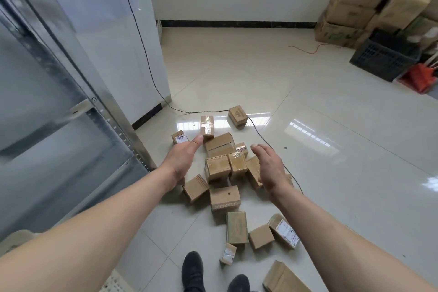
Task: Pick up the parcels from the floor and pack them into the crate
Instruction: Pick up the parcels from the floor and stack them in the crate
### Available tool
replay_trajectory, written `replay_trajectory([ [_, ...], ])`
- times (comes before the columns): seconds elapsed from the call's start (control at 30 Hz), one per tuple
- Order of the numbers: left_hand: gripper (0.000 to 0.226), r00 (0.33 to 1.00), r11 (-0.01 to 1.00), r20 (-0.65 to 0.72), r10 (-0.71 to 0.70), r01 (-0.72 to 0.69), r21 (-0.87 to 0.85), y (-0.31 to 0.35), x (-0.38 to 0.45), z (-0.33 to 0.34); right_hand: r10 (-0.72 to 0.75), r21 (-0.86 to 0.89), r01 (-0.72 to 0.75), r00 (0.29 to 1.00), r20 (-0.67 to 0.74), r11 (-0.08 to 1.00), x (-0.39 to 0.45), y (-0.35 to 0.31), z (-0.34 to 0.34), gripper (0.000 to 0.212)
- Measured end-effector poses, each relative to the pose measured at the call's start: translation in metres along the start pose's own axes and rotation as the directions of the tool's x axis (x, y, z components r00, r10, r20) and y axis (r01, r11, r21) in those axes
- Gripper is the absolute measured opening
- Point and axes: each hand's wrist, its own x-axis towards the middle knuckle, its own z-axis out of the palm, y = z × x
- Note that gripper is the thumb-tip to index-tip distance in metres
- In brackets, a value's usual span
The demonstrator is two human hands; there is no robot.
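2 bare forearms run in from the lower corners of the frame, and 2 dark shoes (193, 270) stand at the bottom edge on the pale tiled floor (331, 149). The left hand (181, 157) and the right hand (269, 166) reach out over a pile of small cardboard parcels (224, 168) in the middle of the frame. Both grips are wide, fingers straight and relaxed, holding nothing, palms turned toward each other with the parcels between them.

Writing is scarce. A parcel at the pile's upper left (179, 137) carries a white label with handwriting too small to read. A parcel at lower right (284, 230) has a printed shipping label, unreadable. Another at the far edge (237, 115) shows dark print, also unreadable.

A black cable (147, 59) drops down the white wall and curls past the pile's far and right side. A metal shelf frame (71, 92) fills the left of the frame, close beside the pile. To the right the floor lies open as far as a dark plastic crate (384, 59) at upper right, well apart from the parcels, beside stacked large cartons (355, 0).
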Motion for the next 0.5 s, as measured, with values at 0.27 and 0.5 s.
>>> replay_trajectory([
  [0.27, 0.059, 0.997, 0.997, -0.008, -0.08, 0.08, 0.015, -0.001, 0.036, 0.009, 0.041, -0.055, -0.042, 0.999, -0.008, 0.998, 0.049, 0.003, 0.009, 0.049],
  [0.5, 0.067, 0.974, 0.974, -0.043, -0.221, 0.222, 0.037, -0.047, 0.098, 0.042, 0.14, -0.101, -0.129, 0.984, 0.11, 0.986, 0.12, 0.056, 0.017, 0.038],
])
